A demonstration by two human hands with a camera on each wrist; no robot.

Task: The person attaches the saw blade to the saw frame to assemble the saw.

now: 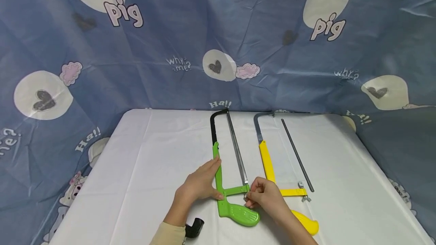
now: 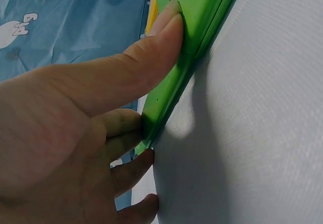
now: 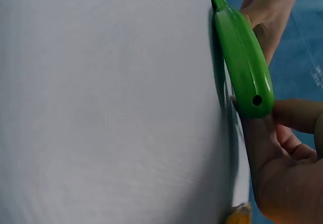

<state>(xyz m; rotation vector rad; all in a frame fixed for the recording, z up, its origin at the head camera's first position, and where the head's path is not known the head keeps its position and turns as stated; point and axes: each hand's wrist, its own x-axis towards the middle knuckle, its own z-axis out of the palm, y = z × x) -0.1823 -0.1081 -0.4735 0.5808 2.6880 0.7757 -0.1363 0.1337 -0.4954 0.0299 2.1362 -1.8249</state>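
Observation:
A green-handled hacksaw (image 1: 243, 214) lies on the white table, its blade (image 1: 235, 144) lying along the open side of the black-and-green frame. My left hand (image 1: 201, 182) rests on the frame. In the left wrist view the thumb (image 2: 164, 42) lies straight over the green part, with the other fingertips along its edge and on the cloth. By the end of the green crossbar, my right hand (image 1: 267, 197) pinches the wing nut (image 1: 245, 197) with thumb and finger. The green handle (image 3: 245, 57) partly covers those fingers in the right wrist view.
Right of the green saw lies a yellow-handled hacksaw (image 1: 268, 162) without a blade in its frame. A loose dark blade (image 1: 297, 154) lies beside it. A black object (image 1: 195, 228) shows next to the left sleeve. A blue printed cloth (image 1: 218, 29) hangs behind the table (image 1: 163, 143).

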